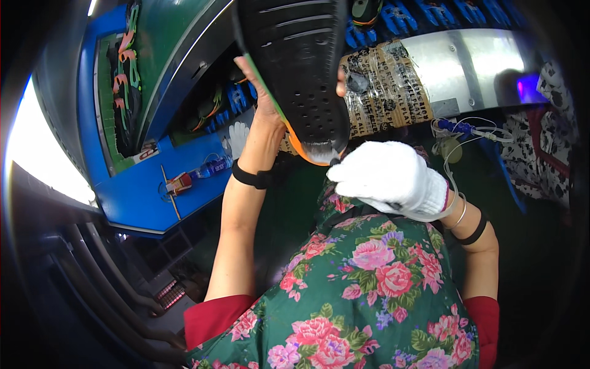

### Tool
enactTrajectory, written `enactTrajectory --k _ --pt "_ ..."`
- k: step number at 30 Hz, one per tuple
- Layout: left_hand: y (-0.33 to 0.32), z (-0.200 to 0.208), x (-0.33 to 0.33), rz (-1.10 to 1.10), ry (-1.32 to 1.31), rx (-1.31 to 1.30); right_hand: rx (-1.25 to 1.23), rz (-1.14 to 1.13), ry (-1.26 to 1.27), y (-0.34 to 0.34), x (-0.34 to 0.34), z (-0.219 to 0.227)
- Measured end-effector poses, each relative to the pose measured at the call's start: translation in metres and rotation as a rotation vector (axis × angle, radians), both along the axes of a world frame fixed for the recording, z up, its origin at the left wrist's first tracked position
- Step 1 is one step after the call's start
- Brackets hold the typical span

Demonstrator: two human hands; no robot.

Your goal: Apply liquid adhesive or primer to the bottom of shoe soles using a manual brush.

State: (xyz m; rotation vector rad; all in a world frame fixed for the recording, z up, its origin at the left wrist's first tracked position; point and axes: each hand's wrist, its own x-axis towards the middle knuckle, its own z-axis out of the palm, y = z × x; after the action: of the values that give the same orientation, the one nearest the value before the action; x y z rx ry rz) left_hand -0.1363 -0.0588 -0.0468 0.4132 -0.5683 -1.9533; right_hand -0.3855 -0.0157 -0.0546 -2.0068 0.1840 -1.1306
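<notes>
My bare left hand (pixel 268 109) is closed round a long black insole (pixel 298 80) with a rim of green and orange; fingertips show past its far side. Small holes dot the insole toward its near, rounded end, where a whitish patch lies. Close to that end is my right hand (pixel 387 175), in a white knit glove with its fingers curled together. A small dark tip pokes out from the gloved fingers at the insole's edge; the rest of what they hold is hidden. A thin pale tube runs beside the right wrist.
Behind the insole, a metal machine surface (pixel 473 64) carries a taped cardboard sheet (pixel 387 86). Blue holders (pixel 399 17) stand in a row at the back. Coiled tubing (pixel 476 129) hangs at right. On the blue table (pixel 138 200) at left lies a plastic bottle (pixel 213 166).
</notes>
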Motion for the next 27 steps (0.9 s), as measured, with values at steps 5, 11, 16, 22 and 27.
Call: enactTrajectory --k 5,11,16,22,27 --pt "0.006 -0.022 0.022 -0.118 -0.059 0.114 0.133 0.173 -0.059 -0.013 -0.006 0.001" --pt "0.002 -0.03 0.018 -0.196 -0.039 0.167 0.002 0.185 0.129 -0.001 -0.001 -0.003" --pt "0.002 -0.032 0.022 -0.163 -0.146 0.348 -0.056 0.19 0.031 -0.026 0.003 0.0" --pt "0.01 -0.011 0.019 -0.155 -0.38 0.307 0.42 0.35 -0.014 -0.013 0.004 0.016" --pt "0.035 -0.041 0.012 0.054 0.087 0.402 0.589 -0.157 -0.012 -0.02 -0.007 0.017"
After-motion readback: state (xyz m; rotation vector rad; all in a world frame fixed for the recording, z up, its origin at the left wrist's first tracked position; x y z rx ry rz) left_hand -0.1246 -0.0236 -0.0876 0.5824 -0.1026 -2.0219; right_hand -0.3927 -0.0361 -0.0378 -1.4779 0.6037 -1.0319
